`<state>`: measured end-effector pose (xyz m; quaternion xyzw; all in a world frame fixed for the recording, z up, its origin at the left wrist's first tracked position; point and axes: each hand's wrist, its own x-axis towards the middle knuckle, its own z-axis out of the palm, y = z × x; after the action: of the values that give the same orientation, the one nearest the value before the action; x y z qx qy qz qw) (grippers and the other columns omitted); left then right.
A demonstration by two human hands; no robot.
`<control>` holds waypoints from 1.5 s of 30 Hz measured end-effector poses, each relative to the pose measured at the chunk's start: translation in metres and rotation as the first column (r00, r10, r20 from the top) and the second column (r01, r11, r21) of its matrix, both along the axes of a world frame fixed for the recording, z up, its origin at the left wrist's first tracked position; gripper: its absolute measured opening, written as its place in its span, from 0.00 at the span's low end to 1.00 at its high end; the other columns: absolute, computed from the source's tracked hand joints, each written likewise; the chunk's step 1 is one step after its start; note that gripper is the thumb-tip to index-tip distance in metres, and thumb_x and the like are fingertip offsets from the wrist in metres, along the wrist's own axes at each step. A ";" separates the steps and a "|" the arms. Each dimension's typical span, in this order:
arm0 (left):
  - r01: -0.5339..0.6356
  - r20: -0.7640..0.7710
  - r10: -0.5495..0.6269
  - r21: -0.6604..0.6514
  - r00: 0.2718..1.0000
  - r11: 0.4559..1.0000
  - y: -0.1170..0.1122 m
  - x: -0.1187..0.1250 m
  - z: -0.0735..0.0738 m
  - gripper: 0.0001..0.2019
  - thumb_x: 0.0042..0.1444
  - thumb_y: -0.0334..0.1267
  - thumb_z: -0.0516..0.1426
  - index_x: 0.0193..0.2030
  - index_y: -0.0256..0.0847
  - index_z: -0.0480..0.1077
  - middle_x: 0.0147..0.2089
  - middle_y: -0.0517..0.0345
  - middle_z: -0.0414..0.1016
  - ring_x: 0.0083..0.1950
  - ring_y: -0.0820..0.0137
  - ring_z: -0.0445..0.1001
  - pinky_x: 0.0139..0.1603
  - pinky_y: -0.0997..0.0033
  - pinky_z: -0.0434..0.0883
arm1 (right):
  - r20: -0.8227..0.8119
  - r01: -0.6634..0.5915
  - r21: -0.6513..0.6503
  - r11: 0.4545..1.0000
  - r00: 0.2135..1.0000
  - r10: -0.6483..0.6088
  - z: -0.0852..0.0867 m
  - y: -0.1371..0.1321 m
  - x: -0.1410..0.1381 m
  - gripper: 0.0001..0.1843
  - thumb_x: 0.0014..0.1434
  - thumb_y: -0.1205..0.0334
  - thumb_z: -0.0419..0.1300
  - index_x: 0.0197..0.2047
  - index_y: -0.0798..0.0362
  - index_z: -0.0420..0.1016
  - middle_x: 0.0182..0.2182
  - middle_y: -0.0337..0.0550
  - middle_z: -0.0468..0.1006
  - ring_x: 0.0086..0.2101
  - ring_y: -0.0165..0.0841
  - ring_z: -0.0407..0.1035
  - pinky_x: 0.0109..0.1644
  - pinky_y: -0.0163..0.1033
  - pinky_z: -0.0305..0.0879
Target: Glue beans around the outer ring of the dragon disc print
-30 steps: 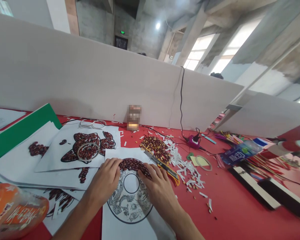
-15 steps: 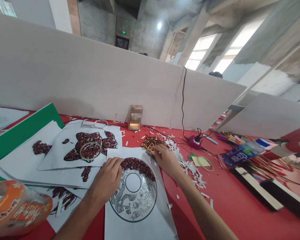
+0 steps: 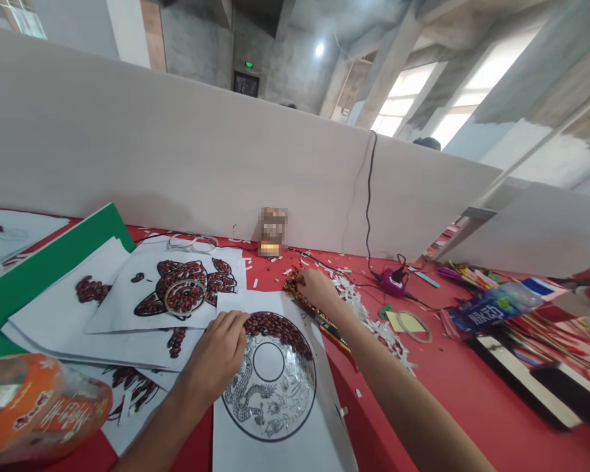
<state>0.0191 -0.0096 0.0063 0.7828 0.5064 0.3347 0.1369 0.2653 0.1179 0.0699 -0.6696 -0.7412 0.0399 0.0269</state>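
"What's the dragon sheet (image 3: 275, 455) like?"

"White paper, lying on the desk (image 3: 476, 426) in front of the wearer, with a glossy round print (image 3: 288, 406) ringed in black. Smooth dark-red beans (image 3: 282, 331) fill a curved band along the print's far rim."

"And the hands?"

"The left hand (image 3: 225, 344) rests at the sheet's left edge, fingers together and slightly bent, tips by the band. Its underside is hidden, so I can't tell whether it holds anything. The right hand (image 3: 314, 288) is past the sheet's far right corner, fingers bunched narrow at the grainy bean pile (image 3: 290, 286); whether a bean is pinched, I can't tell."

"How much room around it?"

"Left of the sheet it's tight: bean-decorated papers (image 3: 128, 341) crowd its edge, a rounded clear jar (image 3: 46, 410) nearer the wearer. Just right, a slim yellow-and-black cutter (image 3: 327, 324) lies slantwise under the right forearm, with curly paper strips (image 3: 386, 337) beyond. Farther right, flat red desk spreads wide. Behind, a smooth pale partition (image 3: 201, 164) bounds everything."
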 end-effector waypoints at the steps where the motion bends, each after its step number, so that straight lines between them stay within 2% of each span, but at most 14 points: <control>1: 0.000 0.006 0.000 -0.005 1.000 1.000 0.000 0.000 0.000 0.17 0.67 0.31 0.47 0.58 0.42 0.69 0.53 0.51 0.76 0.54 0.60 0.72 0.59 0.54 0.70 | -0.007 -0.002 0.003 1.000 1.000 0.002 0.001 0.001 0.001 0.10 0.57 0.73 0.58 0.36 0.54 0.79 0.37 0.51 0.82 0.38 0.37 0.75 0.38 0.34 0.61; 5: -0.038 0.070 0.042 -0.049 0.997 0.998 0.000 0.000 0.003 0.16 0.69 0.33 0.45 0.56 0.43 0.70 0.52 0.52 0.76 0.55 0.61 0.72 0.58 0.54 0.71 | -0.087 -0.029 0.040 0.999 0.996 0.032 0.009 -0.003 0.003 0.11 0.58 0.74 0.57 0.37 0.55 0.80 0.36 0.49 0.82 0.36 0.35 0.75 0.38 0.34 0.61; 9: -0.099 0.189 0.125 -0.141 0.974 0.985 0.004 -0.007 0.001 0.15 0.70 0.35 0.44 0.54 0.45 0.69 0.54 0.53 0.76 0.56 0.62 0.74 0.59 0.56 0.71 | -0.217 -0.103 0.080 0.991 0.969 0.119 0.016 -0.028 -0.004 0.11 0.61 0.70 0.57 0.43 0.54 0.80 0.36 0.43 0.83 0.35 0.31 0.74 0.38 0.32 0.63; 11: -0.114 0.256 0.158 -0.176 0.954 0.978 0.008 -0.012 -0.003 0.15 0.69 0.34 0.44 0.54 0.45 0.69 0.52 0.53 0.77 0.54 0.63 0.76 0.58 0.57 0.73 | -0.317 -0.195 0.082 0.977 0.925 0.211 0.015 -0.048 -0.014 0.12 0.62 0.69 0.57 0.44 0.52 0.81 0.38 0.41 0.83 0.35 0.30 0.75 0.40 0.31 0.65; 14: -0.102 0.377 0.185 -0.229 0.907 0.968 0.014 -0.017 -0.010 0.17 0.65 0.29 0.45 0.54 0.43 0.70 0.48 0.52 0.78 0.48 0.66 0.78 0.52 0.61 0.76 | -0.491 -0.352 0.073 0.933 0.802 0.341 0.010 -0.081 -0.035 0.12 0.62 0.69 0.57 0.43 0.50 0.82 0.40 0.40 0.84 0.37 0.31 0.76 0.43 0.33 0.67; 17: -0.077 0.471 0.199 -0.267 0.859 0.961 0.019 -0.018 -0.015 0.19 0.61 0.27 0.46 0.54 0.42 0.70 0.47 0.52 0.78 0.47 0.67 0.78 0.50 0.63 0.77 | -0.566 -0.387 0.033 0.922 0.753 0.336 0.005 -0.106 -0.058 0.11 0.61 0.71 0.59 0.40 0.48 0.81 0.37 0.38 0.83 0.36 0.31 0.75 0.42 0.34 0.67; 22: -0.063 0.569 0.224 -0.288 0.791 0.956 0.020 -0.014 -0.013 0.18 0.60 0.27 0.46 0.52 0.41 0.70 0.48 0.51 0.78 0.50 0.67 0.78 0.54 0.62 0.76 | -0.499 -0.421 0.054 0.906 0.774 0.390 0.000 -0.117 -0.081 0.08 0.61 0.74 0.62 0.38 0.51 0.78 0.38 0.39 0.81 0.39 0.32 0.73 0.43 0.34 0.65; 25: -0.062 0.582 0.233 -0.298 0.779 0.952 0.020 -0.013 -0.011 0.18 0.60 0.28 0.46 0.52 0.41 0.70 0.48 0.51 0.77 0.50 0.68 0.77 0.54 0.63 0.76 | -0.430 -0.429 0.075 0.900 0.801 0.417 -0.009 -0.117 -0.088 0.09 0.61 0.74 0.62 0.38 0.50 0.78 0.39 0.40 0.80 0.41 0.33 0.73 0.45 0.36 0.63; 30: -0.102 0.501 0.229 -0.268 0.834 0.958 0.017 -0.014 -0.008 0.17 0.62 0.30 0.47 0.52 0.42 0.71 0.48 0.52 0.78 0.50 0.66 0.77 0.54 0.63 0.75 | -0.362 -0.367 0.061 0.928 0.859 0.363 -0.022 -0.122 -0.094 0.08 0.60 0.74 0.63 0.37 0.51 0.78 0.38 0.39 0.80 0.43 0.35 0.73 0.46 0.38 0.59; 36: -0.124 0.422 0.221 -0.245 0.879 0.962 0.015 -0.015 -0.004 0.16 0.65 0.32 0.46 0.53 0.44 0.70 0.48 0.52 0.78 0.51 0.65 0.77 0.54 0.62 0.74 | -0.326 -0.294 0.048 0.955 0.899 0.293 -0.024 -0.127 -0.095 0.06 0.62 0.72 0.62 0.38 0.50 0.76 0.40 0.38 0.80 0.42 0.35 0.72 0.47 0.40 0.56; 45: -0.164 0.306 0.233 -0.236 0.923 0.958 0.011 -0.012 0.004 0.16 0.67 0.33 0.45 0.55 0.45 0.68 0.50 0.52 0.79 0.53 0.63 0.77 0.54 0.61 0.73 | -0.201 -0.447 0.072 0.892 0.869 0.452 -0.019 -0.123 -0.094 0.05 0.63 0.70 0.63 0.40 0.49 0.75 0.41 0.38 0.77 0.46 0.35 0.70 0.48 0.40 0.55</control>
<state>0.0066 0.0015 0.0108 0.6415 0.5850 0.4194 0.2654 0.1709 -0.0055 0.0509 -0.4705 -0.8697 0.1079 0.1034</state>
